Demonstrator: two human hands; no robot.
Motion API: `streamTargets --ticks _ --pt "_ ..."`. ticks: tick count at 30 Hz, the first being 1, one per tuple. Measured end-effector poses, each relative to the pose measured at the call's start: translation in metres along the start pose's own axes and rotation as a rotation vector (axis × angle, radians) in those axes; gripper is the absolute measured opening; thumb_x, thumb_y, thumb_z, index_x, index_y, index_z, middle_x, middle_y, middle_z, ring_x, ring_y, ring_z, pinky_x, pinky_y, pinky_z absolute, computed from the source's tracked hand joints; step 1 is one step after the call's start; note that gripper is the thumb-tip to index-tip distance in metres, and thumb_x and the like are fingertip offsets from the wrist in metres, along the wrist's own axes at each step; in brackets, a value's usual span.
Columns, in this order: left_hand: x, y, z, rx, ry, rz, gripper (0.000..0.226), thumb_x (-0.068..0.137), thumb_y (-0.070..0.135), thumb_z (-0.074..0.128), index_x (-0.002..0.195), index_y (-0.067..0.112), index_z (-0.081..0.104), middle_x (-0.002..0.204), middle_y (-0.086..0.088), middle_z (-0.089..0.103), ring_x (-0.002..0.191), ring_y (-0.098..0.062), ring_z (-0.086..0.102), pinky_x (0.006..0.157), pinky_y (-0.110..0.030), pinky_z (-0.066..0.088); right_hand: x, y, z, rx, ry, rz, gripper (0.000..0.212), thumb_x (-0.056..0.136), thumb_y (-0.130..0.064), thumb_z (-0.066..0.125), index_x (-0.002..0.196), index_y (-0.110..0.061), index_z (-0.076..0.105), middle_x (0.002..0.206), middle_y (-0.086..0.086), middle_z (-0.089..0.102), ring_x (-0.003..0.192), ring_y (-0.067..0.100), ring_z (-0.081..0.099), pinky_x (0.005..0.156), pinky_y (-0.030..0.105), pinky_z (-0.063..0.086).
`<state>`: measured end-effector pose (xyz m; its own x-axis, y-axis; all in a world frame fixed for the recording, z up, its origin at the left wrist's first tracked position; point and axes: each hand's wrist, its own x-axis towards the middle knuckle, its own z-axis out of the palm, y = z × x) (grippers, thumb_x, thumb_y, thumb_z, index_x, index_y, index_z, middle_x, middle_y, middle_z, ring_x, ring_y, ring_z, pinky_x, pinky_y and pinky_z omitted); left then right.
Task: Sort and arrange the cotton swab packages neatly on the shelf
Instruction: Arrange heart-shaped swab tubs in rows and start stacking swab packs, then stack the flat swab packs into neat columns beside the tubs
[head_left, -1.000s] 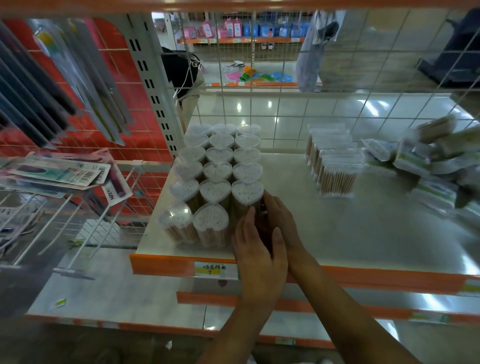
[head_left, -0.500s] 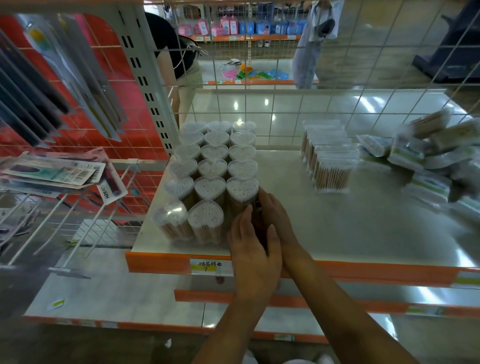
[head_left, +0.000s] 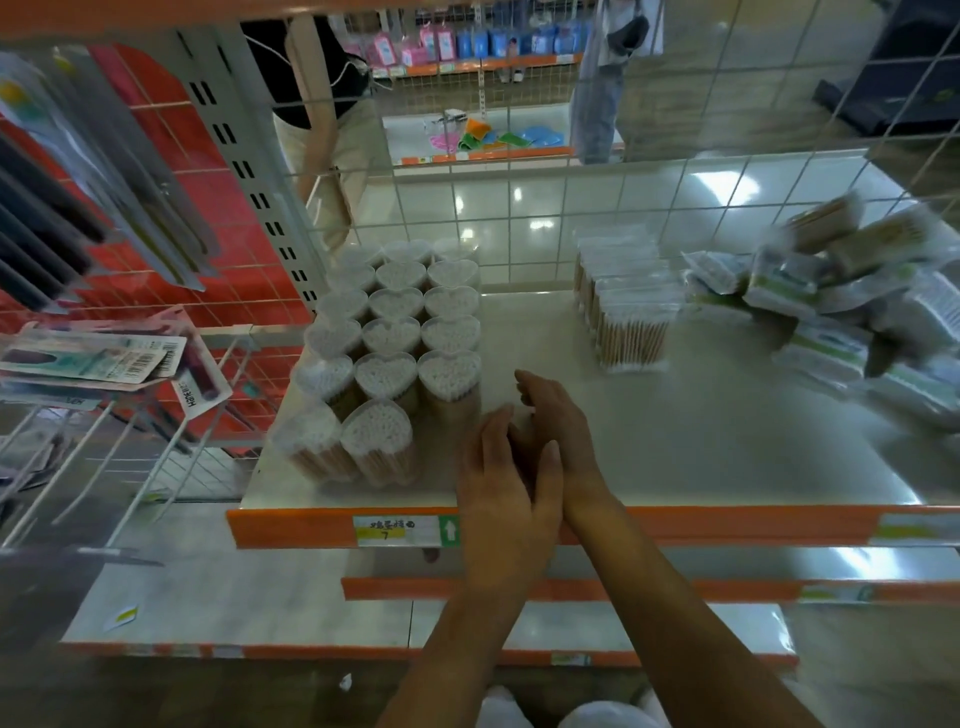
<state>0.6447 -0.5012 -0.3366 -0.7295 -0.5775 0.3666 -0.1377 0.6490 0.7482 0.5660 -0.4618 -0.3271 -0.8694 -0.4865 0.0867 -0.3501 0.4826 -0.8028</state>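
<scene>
Just right of the heart-shaped swab tubs (head_left: 395, 338), ranked in rows on the shelf (head_left: 675, 457), the left hand (head_left: 506, 483) and right hand (head_left: 553, 421) are held empty, fingers loose; that block is judged squared, and the jumbled packs (head_left: 779, 296) well right of it are called for next.

Heart boxes (head_left: 395, 332) stand in rows on the shelf (head_left: 675, 457) at 9 o'clock. Flat packs (head_left: 631, 312) line up at 12, well apart from them. Loose bags (head_left: 857, 312) pile up at 2, just beside the packs. L hand (head_left: 506, 493) lies partly over R hand (head_left: 556, 421) at 7, near the front boxes.
</scene>
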Motion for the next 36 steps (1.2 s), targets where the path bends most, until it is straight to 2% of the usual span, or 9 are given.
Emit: streamTargets --ticks 4,8,10,15,18,22,27,32,36 --pt "0.002 0.011 0.012 0.018 -0.049 0.036 0.056 0.091 0.050 0.038 0.125 0.008 0.054 0.120 -0.007 0.057 0.112 -0.012 0.046 0.093 0.002 0.023 -0.005 0.015 -0.027 -0.110 0.016 0.029 0.052 0.090 -0.023 0.060 0.137 -0.014 0.043 0.137 0.009 0.045 0.122 0.025 0.046 0.101 0.035 0.039" --pt "0.009 0.022 0.028 0.032 -0.121 0.019 0.058 0.087 0.047 0.032 0.127 0.010 0.053 0.123 -0.007 0.055 0.114 -0.017 0.046 0.092 -0.011 0.025 -0.005 0.030 -0.054 -0.206 0.032 0.105 0.050 0.090 -0.023 0.059 0.137 -0.019 0.043 0.141 0.002 0.044 0.129 0.020 0.039 0.104 0.029 0.031" --pt "0.014 0.028 0.038 0.031 -0.147 0.030 0.058 0.087 0.045 0.034 0.128 0.010 0.052 0.125 -0.007 0.054 0.116 -0.020 0.046 0.093 -0.017 0.028 -0.007 0.037 -0.068 -0.228 0.045 0.121 0.049 0.089 -0.025 0.059 0.136 -0.020 0.045 0.140 0.002 0.045 0.127 0.021 0.040 0.102 0.028 0.031" --pt "0.021 0.050 0.067 0.052 -0.237 0.053 0.047 0.089 0.035 0.047 0.131 0.014 0.049 0.130 -0.006 0.051 0.120 -0.021 0.043 0.095 -0.021 0.029 -0.013 0.053 -0.104 -0.293 0.072 0.133 0.045 0.090 -0.020 0.057 0.133 -0.019 0.047 0.137 0.003 0.047 0.124 0.021 0.041 0.099 0.024 0.030" --pt "0.022 0.066 0.086 0.073 -0.262 0.103 0.054 0.086 0.045 0.039 0.130 0.015 0.051 0.129 -0.006 0.051 0.118 -0.022 0.044 0.095 -0.026 0.034 -0.018 0.065 -0.127 -0.338 0.076 0.141 0.048 0.088 -0.016 0.057 0.135 -0.018 0.045 0.138 0.002 0.045 0.126 0.020 0.038 0.098 0.020 0.027" --pt "0.021 0.087 0.110 0.085 -0.284 0.158 0.047 0.089 0.031 0.053 0.132 0.012 0.051 0.134 -0.009 0.051 0.123 -0.026 0.043 0.100 -0.037 0.037 -0.024 0.079 -0.160 -0.384 0.083 0.164 0.053 0.089 -0.016 0.057 0.139 -0.020 0.039 0.143 0.000 0.039 0.131 0.018 0.031 0.103 0.021 0.025" --pt "0.020 0.113 0.136 0.114 -0.296 0.272 0.057 0.084 0.039 0.037 0.129 0.010 0.054 0.132 -0.010 0.054 0.122 -0.030 0.047 0.100 -0.035 0.036 -0.031 0.094 -0.197 -0.394 0.143 0.165 0.052 0.088 -0.018 0.058 0.138 -0.020 0.041 0.141 -0.001 0.041 0.131 0.017 0.030 0.100 0.018 0.023" --pt "0.019 0.139 0.161 0.124 -0.314 0.353 0.051 0.082 0.023 0.057 0.131 0.009 0.052 0.133 -0.011 0.053 0.124 -0.032 0.046 0.100 -0.043 0.042 -0.037 0.106 -0.232 -0.395 0.257 0.148 0.049 0.086 -0.018 0.061 0.133 -0.018 0.046 0.136 -0.001 0.046 0.128 0.018 0.035 0.099 0.021 0.026" --pt "0.019 0.164 0.183 0.102 -0.332 0.413 0.054 0.082 0.021 0.064 0.133 0.011 0.051 0.136 -0.009 0.052 0.127 -0.032 0.042 0.100 -0.044 0.041 -0.042 0.118 -0.258 -0.378 0.336 0.147 0.047 0.083 -0.014 0.063 0.128 -0.017 0.051 0.132 0.000 0.049 0.124 0.020 0.038 0.096 0.020 0.026"
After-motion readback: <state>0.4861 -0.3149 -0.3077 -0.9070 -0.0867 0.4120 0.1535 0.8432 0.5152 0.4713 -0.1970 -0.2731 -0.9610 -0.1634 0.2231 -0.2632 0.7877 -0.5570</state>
